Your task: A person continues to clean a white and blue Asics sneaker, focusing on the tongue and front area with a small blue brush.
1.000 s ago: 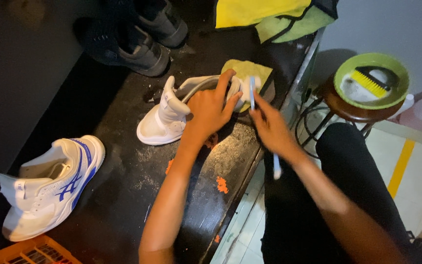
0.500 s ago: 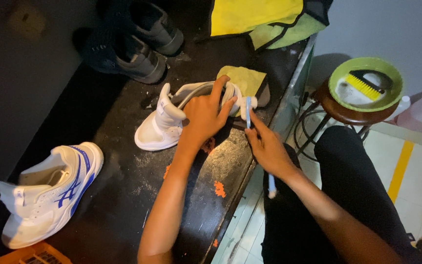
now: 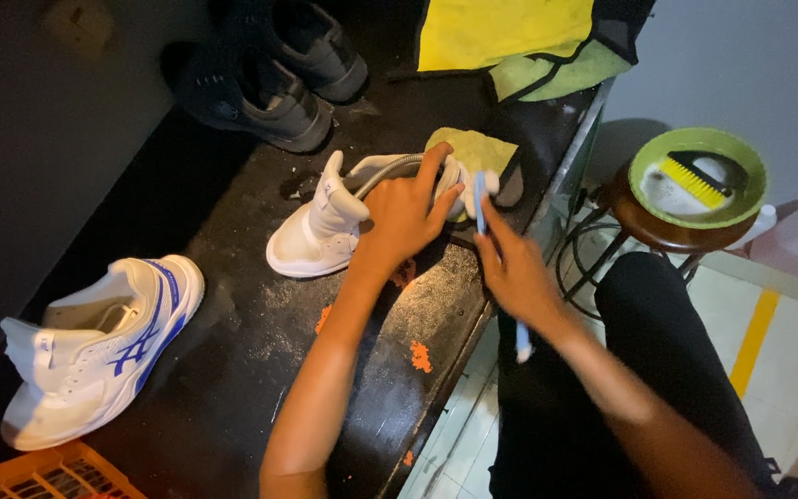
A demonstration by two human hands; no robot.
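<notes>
Smooth white leather-look shoe [image 3: 325, 236] on a scuffed, matt black table [image 3: 260, 370], yellow cloth [image 3: 477, 148] beside.

Dark worn bench [image 3: 260, 370] bearing two white sneakers [image 3: 94, 346] [image 3: 320, 231], dark shoes [image 3: 270, 79], yellow-green cloths [image 3: 510, 37], orange crate corner [image 3: 48, 476].

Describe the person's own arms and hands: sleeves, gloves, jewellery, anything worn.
Both arms are bare from the picture's lower edge to the fingertips: no sleeves show. The left hand and the right hand wear no gloves, and no rings, watch or bracelet can be seen on either wrist. Below the arms, the person's legs are covered by black trousers.
</notes>
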